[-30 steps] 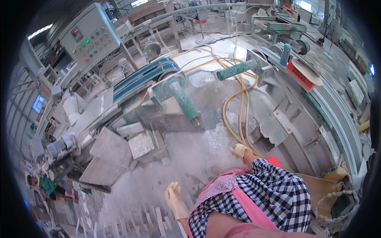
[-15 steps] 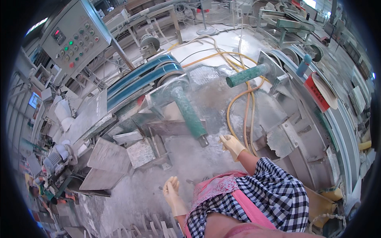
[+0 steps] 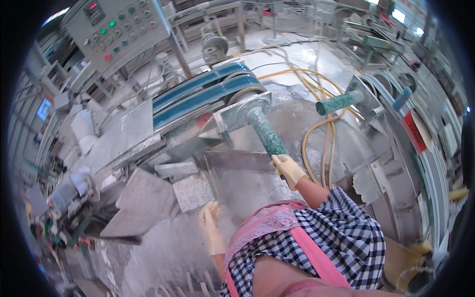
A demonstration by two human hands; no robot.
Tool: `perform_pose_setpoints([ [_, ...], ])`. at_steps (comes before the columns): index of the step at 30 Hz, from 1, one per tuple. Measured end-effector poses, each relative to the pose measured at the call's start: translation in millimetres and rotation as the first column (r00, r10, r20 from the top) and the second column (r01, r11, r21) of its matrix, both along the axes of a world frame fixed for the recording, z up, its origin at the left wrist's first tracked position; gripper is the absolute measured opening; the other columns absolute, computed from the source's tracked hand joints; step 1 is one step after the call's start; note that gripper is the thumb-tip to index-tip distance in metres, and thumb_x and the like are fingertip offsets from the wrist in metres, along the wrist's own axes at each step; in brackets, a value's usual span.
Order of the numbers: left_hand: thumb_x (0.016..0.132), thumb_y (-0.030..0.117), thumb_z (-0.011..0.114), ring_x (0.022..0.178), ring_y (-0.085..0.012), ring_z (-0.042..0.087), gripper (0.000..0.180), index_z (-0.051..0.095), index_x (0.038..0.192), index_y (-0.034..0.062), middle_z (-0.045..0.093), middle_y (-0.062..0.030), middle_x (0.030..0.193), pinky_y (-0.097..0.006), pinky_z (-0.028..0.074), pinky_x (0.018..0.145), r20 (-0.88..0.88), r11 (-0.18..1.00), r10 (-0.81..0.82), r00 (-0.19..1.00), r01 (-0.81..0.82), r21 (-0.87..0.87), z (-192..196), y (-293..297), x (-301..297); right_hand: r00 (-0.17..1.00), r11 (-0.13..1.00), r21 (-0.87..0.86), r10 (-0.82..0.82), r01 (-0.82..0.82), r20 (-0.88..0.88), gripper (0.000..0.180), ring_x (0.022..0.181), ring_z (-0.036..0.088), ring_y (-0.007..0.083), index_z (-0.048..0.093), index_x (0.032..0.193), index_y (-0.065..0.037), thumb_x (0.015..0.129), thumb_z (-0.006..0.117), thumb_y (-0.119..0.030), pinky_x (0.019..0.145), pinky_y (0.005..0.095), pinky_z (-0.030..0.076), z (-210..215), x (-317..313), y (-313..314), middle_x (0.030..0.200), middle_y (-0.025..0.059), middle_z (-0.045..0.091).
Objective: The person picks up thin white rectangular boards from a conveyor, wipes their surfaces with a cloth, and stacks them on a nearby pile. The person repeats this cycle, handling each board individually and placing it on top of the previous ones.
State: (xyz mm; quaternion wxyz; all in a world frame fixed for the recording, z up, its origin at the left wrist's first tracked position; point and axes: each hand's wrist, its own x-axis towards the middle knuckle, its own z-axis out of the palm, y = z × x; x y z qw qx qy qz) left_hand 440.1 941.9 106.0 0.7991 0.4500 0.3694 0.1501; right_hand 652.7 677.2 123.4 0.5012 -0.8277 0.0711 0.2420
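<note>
A worker's gloved right hand (image 3: pixel 288 169) closes its fingers around the near end of a green machine lever (image 3: pixel 266 132), its long axis running away up-left; the left hand (image 3: pixel 212 228) hangs open, nearer the granite slab (image 3: pixel 194 191)

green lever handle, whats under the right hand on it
The gloved right hand grips the lower end of the green lever handle. That end is covered by the glove; beneath it lies the dusty grey machine table.
</note>
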Motion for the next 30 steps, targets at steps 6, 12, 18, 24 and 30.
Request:
perform_pose_setpoints([
  [6, 0.108, 0.024, 0.046, 0.121, -0.0260, 0.061, 0.036, 0.055, 0.126, -0.0056, 0.061, -0.0212, 0.126, -0.037, 0.050, 0.105, 0.027, 0.997, 0.080, 0.996, -0.080, -0.021, -15.3, 99.0, 5.4, 0.994, 0.994, 0.008, 0.113, -0.112, -0.011, 0.044, 0.076, 0.059, 0.0165, 0.068, 0.108, -0.005, 0.101, 0.050, -0.044, 0.075, 0.0341, 0.048, -14.7, 26.3, 106.8, 0.085, 0.0053, 0.065],
  [12, 0.107, 0.026, 0.048, 0.122, -0.0264, 0.060, 0.036, 0.054, 0.125, -0.0049, 0.060, -0.0215, 0.128, -0.038, 0.049, 0.107, 0.021, 0.997, 0.048, 0.999, -0.046, -0.061, -36.4, 139.5, 6.7, 0.986, 0.983, 0.078, 0.168, -0.167, -0.005, 0.044, 0.072, 0.061, 0.0162, 0.069, 0.102, -0.003, 0.100, 0.054, -0.044, 0.071, 0.0335, 0.050, -30.0, 38.8, 163.0, 0.080, 0.0063, 0.066],
  [18, 0.106, 0.026, 0.051, 0.122, -0.0270, 0.060, 0.037, 0.055, 0.125, -0.0044, 0.061, -0.0219, 0.127, -0.039, 0.049, 0.106, -0.017, 0.981, 0.176, 0.984, -0.177, -0.075, -37.8, 166.9, 4.3, 0.979, 0.973, 0.152, 0.187, -0.173, -0.085, 0.043, 0.061, 0.057, 0.0139, 0.071, 0.097, -0.003, 0.099, 0.056, -0.044, 0.060, 0.0293, 0.046, -19.3, 85.1, 235.3, 0.073, 0.0036, 0.063],
  [24, 0.104, 0.027, 0.053, 0.117, -0.0263, 0.062, 0.034, 0.057, 0.121, -0.0020, 0.064, -0.0203, 0.120, -0.038, 0.049, 0.106, -0.108, 0.929, 0.366, 0.924, -0.370, -0.019, -35.3, 201.6, 25.3, 0.947, 0.905, 0.290, 0.321, -0.310, 0.011, 0.041, 0.065, 0.056, 0.0121, 0.069, 0.099, -0.002, 0.101, 0.056, -0.041, 0.062, 0.0277, 0.047, -23.0, 155.1, 342.3, 0.077, 0.0026, 0.063],
  [30, 0.103, 0.026, 0.055, 0.113, -0.0245, 0.064, 0.029, 0.060, 0.118, 0.0010, 0.067, -0.0168, 0.119, -0.036, 0.051, 0.101, -0.165, 0.937, 0.349, 0.922, -0.346, 0.048, -47.4, 268.2, 99.2, 0.892, 0.787, 0.429, 0.436, -0.443, 0.120, 0.036, 0.073, 0.062, 0.0132, 0.066, 0.110, -0.003, 0.102, 0.055, -0.036, 0.069, 0.0290, 0.050, -54.1, 236.0, 430.1, 0.087, 0.0059, 0.070],
])
